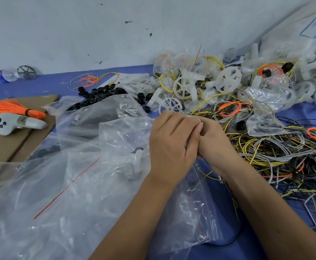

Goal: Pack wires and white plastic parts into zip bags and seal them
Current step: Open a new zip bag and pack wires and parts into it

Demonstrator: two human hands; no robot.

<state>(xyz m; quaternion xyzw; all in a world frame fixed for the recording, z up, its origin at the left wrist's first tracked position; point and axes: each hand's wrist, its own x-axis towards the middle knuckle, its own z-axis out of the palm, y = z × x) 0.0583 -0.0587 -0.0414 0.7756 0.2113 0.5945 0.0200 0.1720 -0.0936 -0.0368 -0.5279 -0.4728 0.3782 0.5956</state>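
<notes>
1. The left hand (169, 147) and the right hand (212, 141) are held pressed together at the centre of the frame, the left laid over the right. Fingers are curled, but what is gripped between them is hidden; it cannot be told whether a bag edge or a part is pinched.
2. A clear zip bag (196, 209) is seen lying under both wrists, lower centre, with its strip running towards the lower right. It cannot be told whether it is sealed.
3. Loose empty bags (89, 147) are spread across the left and centre of the frame.
4. A tangle of wires (277, 152) is piled at the right, just beside the right hand. White plastic parts (228, 79) are heaped in the upper right, mixed with yellow wire.
5. Black rings (99, 93) are scattered in the upper centre, and an orange wire bundle (16, 107) is laid on cardboard (7, 145) at the left.
6. Risk, as judged: a strand could be dragged from the tangle and trapped in the zip, so that the seal is left partly open.
7. Risk, as judged: the slippery bags could be shifted by the forearms, and the wrong bag could be taken up.
</notes>
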